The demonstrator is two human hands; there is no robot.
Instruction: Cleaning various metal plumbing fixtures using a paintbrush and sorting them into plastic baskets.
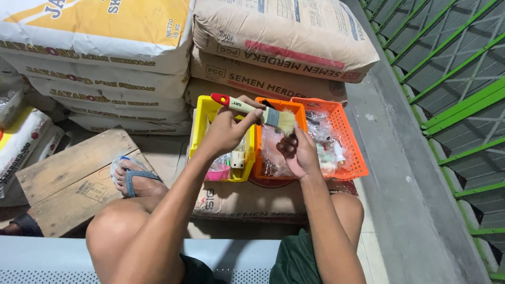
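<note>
My left hand [227,129] grips a paint brush [256,111] by its pale handle with a red tip, held level, bristles pointing right. My right hand [298,152] is just under the pale bristles, fingers curled and touching them. Both hands hover over three small plastic baskets: a yellow basket [199,123] under my left hand, an orange basket [301,111] in the middle, and an orange mesh basket [350,141] to the right. The baskets hold clear plastic bags and small parts. They rest on a brown paper sack [252,202].
Stacked brown and white-yellow sacks [273,52] rise behind the baskets. A wooden board [68,179] lies at left, with my sandalled foot [134,176] on it. A green metal grille [452,94] and a concrete ledge [400,173] run along the right. A grey bench edge [47,260] is below.
</note>
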